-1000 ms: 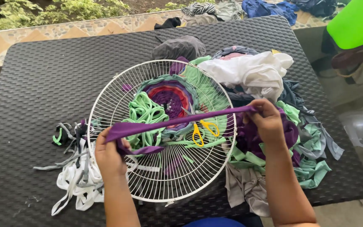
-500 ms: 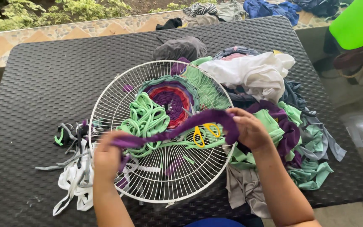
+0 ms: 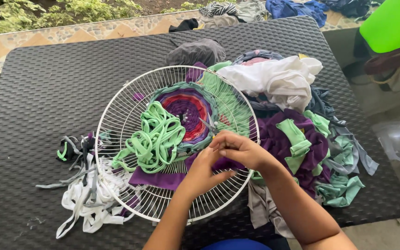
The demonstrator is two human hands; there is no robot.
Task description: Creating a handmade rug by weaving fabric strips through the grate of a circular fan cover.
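A purple cloth strip (image 3: 163,178) lies bunched across the lower middle of a round white wire fan guard (image 3: 130,111), which rests flat on the dark woven surface (image 3: 42,83). One end of the strip is gathered up where the left hand (image 3: 204,169) and right hand (image 3: 239,150) meet, pinched between their fingers (image 3: 221,141). Just above the hands a pair of scissors (image 3: 208,125) lies on the guard. At the guard's centre sits a woven disc (image 3: 188,109) of purple, red and green rings, with a loose tangle of light green strips (image 3: 156,136) beside it on the left.
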